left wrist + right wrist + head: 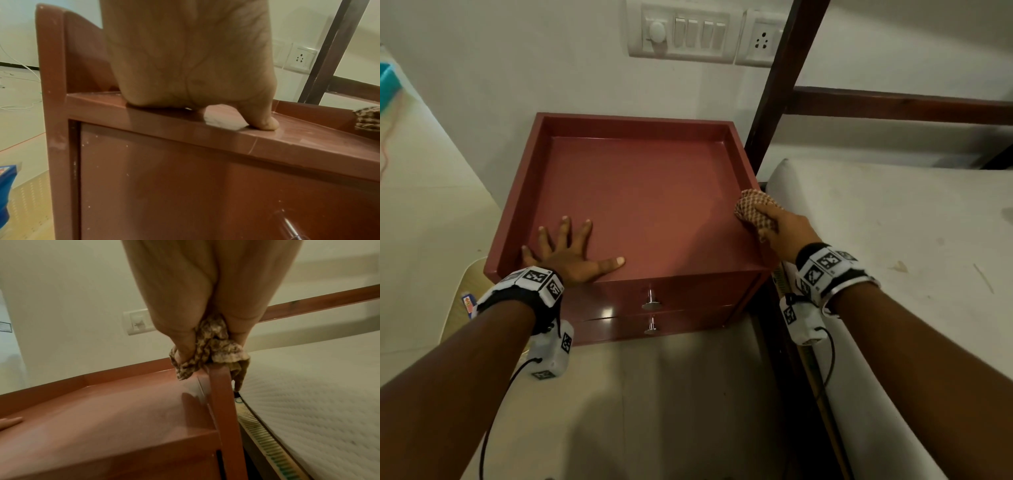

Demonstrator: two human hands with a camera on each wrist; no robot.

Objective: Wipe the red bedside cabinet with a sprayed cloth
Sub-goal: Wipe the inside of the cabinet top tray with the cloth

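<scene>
The red bedside cabinet (pixel 640 192) stood against a pale wall (pixel 517 68), just beside a white mattress (pixel 893 240) on its right. Its glossy top formed a shallow tray, with raised rims at the left, back and right and an open front edge. Two drawers (pixel 671 294) were set one above the other in the front, each shut and bearing a small metal knob (pixel 650 301); what they held could not be told. Small pale specks marked the front panel in the left wrist view. Nothing but the two hands and the cloth rested on the tray.

The left hand (pixel 566 253) lay flat on the front left part of the top, fingers straight and spread wide, thumb stretched toward the middle, holding nothing. The right hand (pixel 787 229) gripped a bunched, brown-and-cream patterned cloth (pixel 755 207), its fingers and thumb curled round it. The cloth was pressed on the right rim of the cabinet near the front, draped over both sides of the rim in the right wrist view.

A switch panel (pixel 681 32) and a socket (pixel 762 39) were fixed to the wall above the cabinet. A dark wooden bed post (pixel 777 102) rose just behind the right rim.
</scene>
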